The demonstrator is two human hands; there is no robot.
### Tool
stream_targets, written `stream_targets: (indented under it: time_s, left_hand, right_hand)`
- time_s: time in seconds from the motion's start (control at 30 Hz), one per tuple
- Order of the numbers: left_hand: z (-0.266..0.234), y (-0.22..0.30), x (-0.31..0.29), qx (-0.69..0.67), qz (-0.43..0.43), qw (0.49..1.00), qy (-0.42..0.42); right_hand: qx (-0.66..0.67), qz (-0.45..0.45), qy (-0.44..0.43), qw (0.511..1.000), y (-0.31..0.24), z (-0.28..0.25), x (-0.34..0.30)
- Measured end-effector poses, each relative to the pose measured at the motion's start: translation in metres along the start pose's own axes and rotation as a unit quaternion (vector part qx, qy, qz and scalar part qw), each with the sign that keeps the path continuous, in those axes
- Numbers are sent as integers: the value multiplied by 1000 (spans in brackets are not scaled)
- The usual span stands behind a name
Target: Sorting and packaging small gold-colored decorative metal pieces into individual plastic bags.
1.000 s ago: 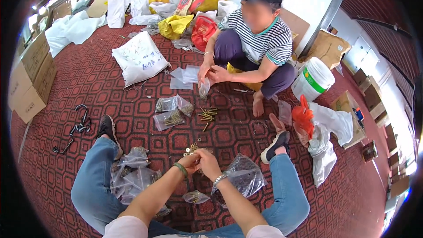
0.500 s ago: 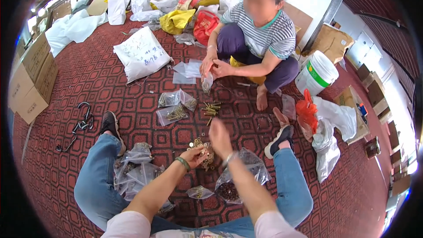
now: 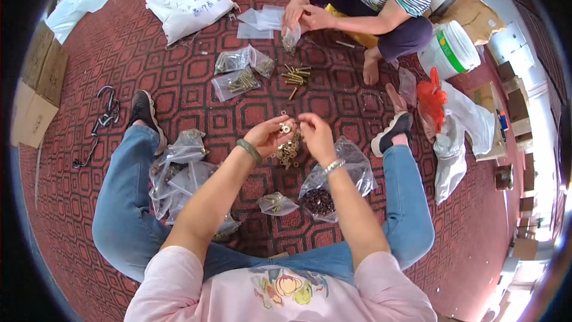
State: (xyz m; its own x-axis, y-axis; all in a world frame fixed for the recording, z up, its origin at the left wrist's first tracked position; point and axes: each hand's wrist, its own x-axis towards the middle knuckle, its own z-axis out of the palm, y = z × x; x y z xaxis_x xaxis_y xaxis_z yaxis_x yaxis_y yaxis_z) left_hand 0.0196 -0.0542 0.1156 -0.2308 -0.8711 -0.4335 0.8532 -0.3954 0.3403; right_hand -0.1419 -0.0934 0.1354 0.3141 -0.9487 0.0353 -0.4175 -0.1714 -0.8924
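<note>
My left hand (image 3: pixel 268 134) is cupped around a few pale metal washers (image 3: pixel 285 127) above a loose pile of brass-coloured washers (image 3: pixel 288 155) on the carpet. Close beside it, my right hand (image 3: pixel 317 138) has its thumb and fingers drawn together; whatever sits between them is too small to make out. Nearer to me lies a small clear bag of screws (image 3: pixel 276 204). To its right, an open plastic bag (image 3: pixel 345 174) has dark reddish-brown small parts (image 3: pixel 318 201) in it.
Long screws (image 3: pixel 295 76) and filled clear bags (image 3: pixel 239 83) lie farther out. More filled bags (image 3: pixel 186 173) rest by my left leg. Across from me another person's hands (image 3: pixel 301 16) hold a small bag. A white sack (image 3: pixel 192 5) and a white bucket (image 3: pixel 448 49) stand farther back.
My right hand has come from beyond the washer pile back beside my left hand. My left hand has risen a little with washers in it. The view has tilted down.
</note>
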Motion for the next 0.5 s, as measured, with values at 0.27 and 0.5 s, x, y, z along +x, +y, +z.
stream_targets:
  time_s: [0.27,0.5]
  left_hand:
    - [-94,-32,45,49,-53,997,-41]
    - [-94,-31,55,47,-60,996,-40]
  right_hand:
    - [-116,-35,-60,991,7,22,-25]
    - [-203,-57,-100,972,8,20,-28]
